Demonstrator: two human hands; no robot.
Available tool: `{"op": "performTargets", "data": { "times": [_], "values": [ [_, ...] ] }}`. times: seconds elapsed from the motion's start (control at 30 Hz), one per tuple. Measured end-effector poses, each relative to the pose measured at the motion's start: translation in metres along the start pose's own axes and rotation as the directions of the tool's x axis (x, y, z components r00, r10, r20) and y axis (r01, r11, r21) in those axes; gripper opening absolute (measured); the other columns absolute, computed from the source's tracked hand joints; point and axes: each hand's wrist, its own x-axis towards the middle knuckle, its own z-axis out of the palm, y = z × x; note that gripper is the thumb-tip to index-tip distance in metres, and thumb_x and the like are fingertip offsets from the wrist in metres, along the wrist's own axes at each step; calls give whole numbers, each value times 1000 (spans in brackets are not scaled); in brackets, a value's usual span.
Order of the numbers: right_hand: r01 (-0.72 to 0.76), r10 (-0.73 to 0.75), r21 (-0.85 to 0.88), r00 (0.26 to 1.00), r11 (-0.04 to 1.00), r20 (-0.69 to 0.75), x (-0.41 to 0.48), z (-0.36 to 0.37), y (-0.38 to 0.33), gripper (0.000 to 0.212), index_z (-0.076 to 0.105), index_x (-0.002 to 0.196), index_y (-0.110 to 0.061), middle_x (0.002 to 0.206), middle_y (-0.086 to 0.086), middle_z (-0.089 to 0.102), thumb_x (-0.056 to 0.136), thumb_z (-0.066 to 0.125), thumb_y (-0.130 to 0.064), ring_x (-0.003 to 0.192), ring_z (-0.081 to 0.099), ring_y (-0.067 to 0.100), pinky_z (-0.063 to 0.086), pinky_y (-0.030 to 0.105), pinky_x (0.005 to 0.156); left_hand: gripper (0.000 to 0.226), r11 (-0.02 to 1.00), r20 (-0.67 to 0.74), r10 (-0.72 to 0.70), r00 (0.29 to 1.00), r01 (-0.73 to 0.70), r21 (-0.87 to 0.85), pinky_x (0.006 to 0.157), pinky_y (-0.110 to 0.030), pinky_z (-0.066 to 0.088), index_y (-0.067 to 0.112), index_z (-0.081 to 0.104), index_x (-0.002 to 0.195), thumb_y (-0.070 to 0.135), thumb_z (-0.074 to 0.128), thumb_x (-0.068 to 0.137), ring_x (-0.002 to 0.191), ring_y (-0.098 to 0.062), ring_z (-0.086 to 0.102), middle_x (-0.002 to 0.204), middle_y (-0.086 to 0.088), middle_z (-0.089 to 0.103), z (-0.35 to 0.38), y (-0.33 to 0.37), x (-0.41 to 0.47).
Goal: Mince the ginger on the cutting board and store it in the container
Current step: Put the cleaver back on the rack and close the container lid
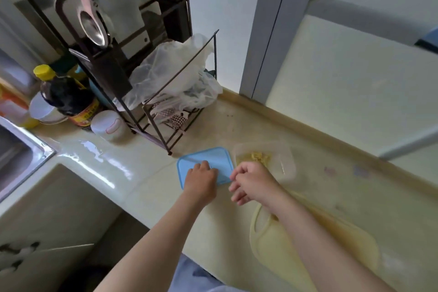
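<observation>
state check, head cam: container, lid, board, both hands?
container: open, minced ginger inside
blue lid: off, flat on counter beside container
cutting board: looks bare
left hand: resting on lid, grip unclear
right hand: loosely curled, empty

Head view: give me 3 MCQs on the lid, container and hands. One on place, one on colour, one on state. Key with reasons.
1. Where does the lid lie?
A. On the counter, left of the container
B. Snapped on the container
C. In the sink

2. What colour is the lid?
A. Red
B. Light blue
C. Black

3. What state is the container in?
A. Empty and closed
B. Open, with minced ginger inside
C. Tipped on its side

Key:
1 A, it lies flat on the counter under the left hand, beside the container.
2 B, its visible top is pale blue.
3 B, there is no lid on it and yellow bits show inside, beyond the right hand.
</observation>
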Motion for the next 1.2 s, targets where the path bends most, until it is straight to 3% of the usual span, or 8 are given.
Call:
{"op": "performTargets", "data": {
  "times": [0.2,0.5,0.77,0.83,0.9,1.0,1.07,1.2],
  "values": [
    [-16,21,-171,999,985,28,4,2,25,25,58,90,-13,77,9,69,89,36,-3,50,64,20,52,28,48,22,996,15,68,998,-69,63,80,-36,35,12,58,113,13,52,91,110,-32,49,117,-11,50,2,11,2],
    [21,-17,-133,999,991,31,4,-10,26,26,60,92,-12,81,10,71,89,35,-4,53,65,20,55,32,53,28,990,-11,59,998,-57,131,90,-34,40,9,55,116,12,47,89,111,-28,50,120,-9,50,-15,18,3],
    [61,-60,63,998,996,-20,9,-20,14,27,57,91,-10,77,13,66,90,33,2,49,63,22,51,28,45,19,956,-138,-24,990,-18,-294,73,-39,47,5,61,92,20,51,94,90,-31,61,97,-14,63,-104,5,23],
    [47,-35,157,997,986,-75,12,-25,16,21,55,94,-9,80,15,64,95,36,-1,49,63,22,53,30,47,17,769,-161,-144,976,8,-640,67,-41,50,3,61,85,17,57,93,79,-25,62,87,-13,66,-125,9,21],
    [47,-13,226,988,973,-151,16,-34,21,13,54,101,-13,82,13,65,100,42,-8,51,65,22,55,33,51,16,329,-96,-199,975,-26,-944,64,-37,56,-1,54,84,9,56,97,75,-22,65,83,-15,64,-139,22,14],
    [14,56,402,985,915,-161,17,-51,24,8,54,108,-15,84,12,64,102,53,-21,55,66,25,56,37,54,22,-231,-27,-121,992,-55,-971,64,-30,54,7,49,78,0,49,100,68,-17,64,74,-8,62,-140,53,5],
    [-35,90,625,994,780,-58,14,-63,23,10,55,112,-15,89,17,64,106,53,-23,55,66,27,58,38,53,27,-392,-5,-90,996,-40,-919,65,-30,54,10,49,74,-2,48,98,68,-19,63,74,-9,62,-127,73,1],
    [27,48,766,996,642,-75,16,-100,31,14,59,118,-18,97,15,70,108,51,-11,60,70,26,55,33,45,21,-428,32,-40,999,12,-904,74,-37,56,9,54,80,-2,48,97,74,-25,66,80,-12,64,-102,88,-5]
  ]
}}
